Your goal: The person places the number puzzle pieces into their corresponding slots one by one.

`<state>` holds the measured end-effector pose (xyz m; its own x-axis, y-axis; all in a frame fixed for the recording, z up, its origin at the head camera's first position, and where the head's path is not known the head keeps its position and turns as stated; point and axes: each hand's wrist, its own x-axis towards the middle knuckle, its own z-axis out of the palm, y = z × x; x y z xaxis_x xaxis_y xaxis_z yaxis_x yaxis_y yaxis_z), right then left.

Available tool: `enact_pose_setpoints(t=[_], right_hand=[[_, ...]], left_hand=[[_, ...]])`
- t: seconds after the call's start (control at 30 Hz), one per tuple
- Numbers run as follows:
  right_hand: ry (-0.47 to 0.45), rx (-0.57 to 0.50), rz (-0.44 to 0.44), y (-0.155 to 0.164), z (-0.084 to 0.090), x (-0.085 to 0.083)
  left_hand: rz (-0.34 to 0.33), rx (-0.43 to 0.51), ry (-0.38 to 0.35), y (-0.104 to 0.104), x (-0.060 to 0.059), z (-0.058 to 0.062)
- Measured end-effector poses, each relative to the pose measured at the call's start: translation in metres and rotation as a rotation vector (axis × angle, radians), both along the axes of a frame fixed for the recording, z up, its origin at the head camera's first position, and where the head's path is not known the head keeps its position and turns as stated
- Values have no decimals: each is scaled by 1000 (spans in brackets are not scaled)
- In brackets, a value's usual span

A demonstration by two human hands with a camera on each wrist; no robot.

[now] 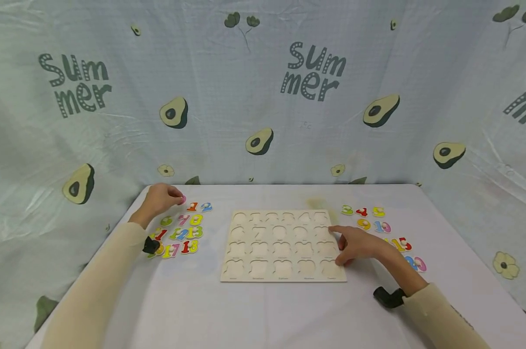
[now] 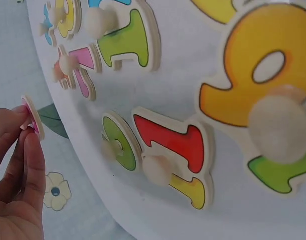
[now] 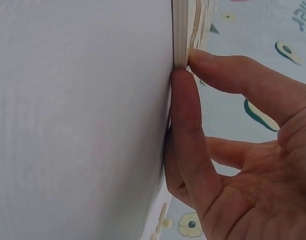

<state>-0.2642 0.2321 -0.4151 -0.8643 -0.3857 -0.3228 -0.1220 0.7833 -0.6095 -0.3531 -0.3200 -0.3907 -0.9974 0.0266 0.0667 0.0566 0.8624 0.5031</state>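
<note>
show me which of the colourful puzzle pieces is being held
The pink puzzle piece pinched in the left hand, its number unreadable. What sets it apart is that grip: the other pieces in view lie on the table.

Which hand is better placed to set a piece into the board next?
Likely the left hand: it pinches a pink piece. The right hand touches the right edge of the board and holds no piece.
</note>
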Motion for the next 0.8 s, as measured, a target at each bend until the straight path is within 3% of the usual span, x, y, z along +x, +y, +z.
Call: enact_pose_setpoints(t=[0.8], right_hand=[[3,23,-19,-3,-1,-1]], left_hand=[[-200,1,58,60,-3,5]])
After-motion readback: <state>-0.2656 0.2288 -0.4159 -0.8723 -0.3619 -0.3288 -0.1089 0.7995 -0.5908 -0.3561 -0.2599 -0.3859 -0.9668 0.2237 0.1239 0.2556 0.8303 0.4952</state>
